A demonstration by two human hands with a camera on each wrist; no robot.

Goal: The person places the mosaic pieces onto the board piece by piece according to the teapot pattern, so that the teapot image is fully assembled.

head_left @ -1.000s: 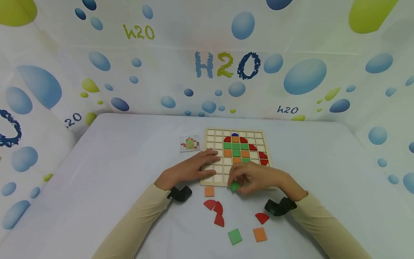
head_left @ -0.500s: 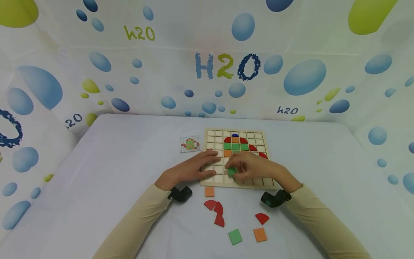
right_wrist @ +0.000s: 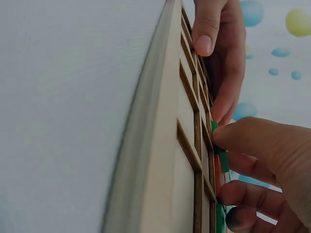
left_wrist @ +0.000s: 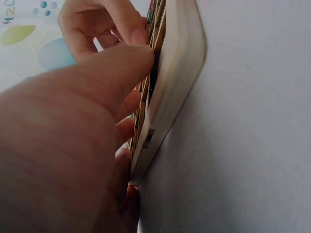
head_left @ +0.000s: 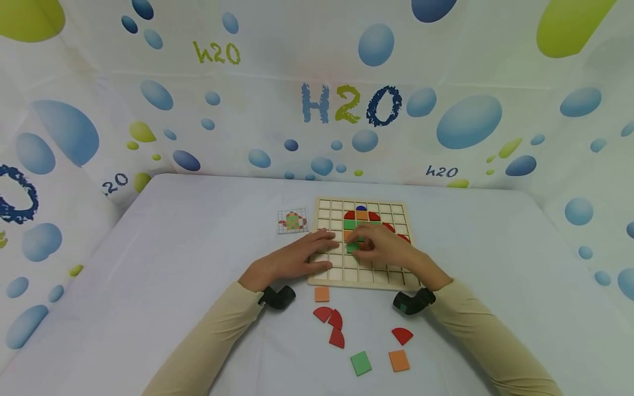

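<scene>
My right hand [head_left: 383, 245] pinches a green square tile [head_left: 352, 248] between thumb and fingers, close over a wooden grid board [head_left: 322, 280]. In the right wrist view the green tile [right_wrist: 222, 159] is tilted at the grid, partly under the thumb. The tile's place lies just below an orange square in the left part of the pattern. My left hand [head_left: 297, 254] rests on the board's left side with fingers spread and straight. Red, green, orange and blue pieces, including a blue half-round [head_left: 361, 208], fill cells towards the back; the right hand hides several of them.
A small pattern card [head_left: 293, 221] lies left of the board. In front of the board are an orange square [head_left: 322, 294], several red quarter-rounds [head_left: 337, 337], a green square [head_left: 361, 363] and another orange square [head_left: 399, 361] on the white cloth.
My right hand has carried the green tile from the board's front edge back and slightly left, up to the pattern. The left hand has stayed in place.
</scene>
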